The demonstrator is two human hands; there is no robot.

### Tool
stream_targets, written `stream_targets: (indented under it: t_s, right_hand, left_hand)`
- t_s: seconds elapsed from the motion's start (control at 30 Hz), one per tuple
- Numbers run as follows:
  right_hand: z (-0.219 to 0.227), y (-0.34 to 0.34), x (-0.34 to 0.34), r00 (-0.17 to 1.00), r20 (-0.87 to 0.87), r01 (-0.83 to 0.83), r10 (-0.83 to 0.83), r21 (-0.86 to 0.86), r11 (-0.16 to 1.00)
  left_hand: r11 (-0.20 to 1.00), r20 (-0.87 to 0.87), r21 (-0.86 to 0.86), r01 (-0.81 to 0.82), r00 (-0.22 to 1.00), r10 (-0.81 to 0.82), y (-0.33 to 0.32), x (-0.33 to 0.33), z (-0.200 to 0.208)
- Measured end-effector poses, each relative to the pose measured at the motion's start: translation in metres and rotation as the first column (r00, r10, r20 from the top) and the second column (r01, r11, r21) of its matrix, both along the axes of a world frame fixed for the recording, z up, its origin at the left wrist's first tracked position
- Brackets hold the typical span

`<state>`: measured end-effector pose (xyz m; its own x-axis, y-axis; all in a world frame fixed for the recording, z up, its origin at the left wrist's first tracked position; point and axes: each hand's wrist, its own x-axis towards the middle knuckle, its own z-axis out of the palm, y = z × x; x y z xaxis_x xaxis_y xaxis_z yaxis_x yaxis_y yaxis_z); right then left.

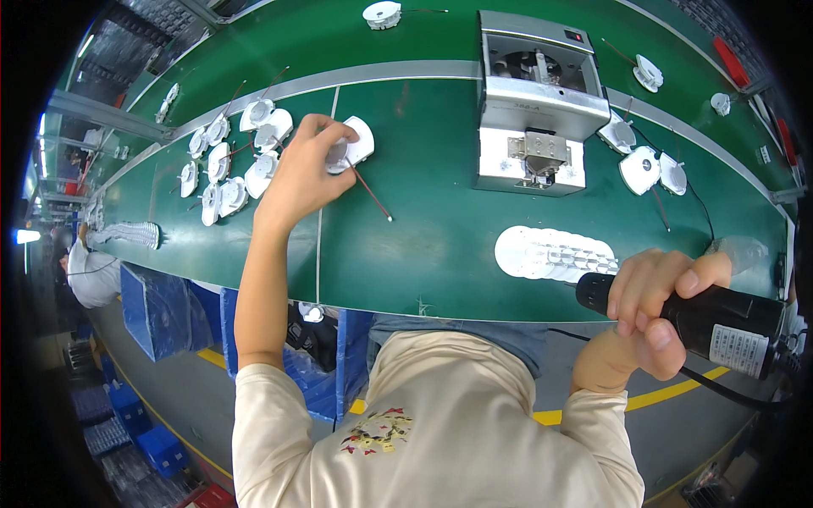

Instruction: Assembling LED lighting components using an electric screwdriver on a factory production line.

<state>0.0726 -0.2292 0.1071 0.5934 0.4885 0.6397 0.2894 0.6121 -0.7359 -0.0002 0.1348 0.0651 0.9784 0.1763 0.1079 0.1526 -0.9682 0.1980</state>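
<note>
My left hand (306, 169) is over the green bench with its fingers closed round a white round plastic housing (362, 140). A thin dark-red wire (371, 193) with a pale tip trails from this housing toward me. Several similar white housings (230, 196) with wires lie in a group left of that hand. In my right hand (648, 296) is a black electric screwdriver (735, 320), held level with its tip end pointing left. Just beyond that tip, a fanned-out row of white discs (518, 252) lies on the bench, with shiny clear or metallic parts along its right side.
A silver box-shaped machine (542, 114), apparently a screw feeder, stands at the back right. More white housings (639, 171) lie beside it. A dark cable (728, 391) hangs from the screwdriver. Blue bins (157, 309) stand below the bench, and a person (91, 275) is at the far left.
</note>
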Motion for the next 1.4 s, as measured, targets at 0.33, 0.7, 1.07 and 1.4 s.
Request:
stream_targets:
  t_s: [0.33,0.7,1.07,1.4]
  right_hand:
    - [0.005,-0.009,0.001,1.000,0.016,-0.011,0.011,-0.014,1.000]
    - [0.008,-0.012,0.005,0.997,0.005,-0.082,0.083,-0.073,0.994]
    - [0.004,-0.006,0.013,1.000,0.011,0.013,-0.012,-0.063,0.998]
    - [0.007,0.056,0.041,0.959,0.069,0.279,-0.276,-0.034,0.960]
  left_hand:
    - [0.976,-0.218,-0.127,0.175,0.955,-0.199,-0.046,-0.012,0.028]
    - [0.560,0.410,-0.495,0.664,0.747,-0.523,-0.144,0.008,-0.024]
    - [0.538,0.393,-0.375,0.755,0.655,-0.645,-0.154,0.018,-0.050]
    - [0.596,0.379,-0.371,0.712,0.703,-0.603,-0.140,0.012,-0.055]
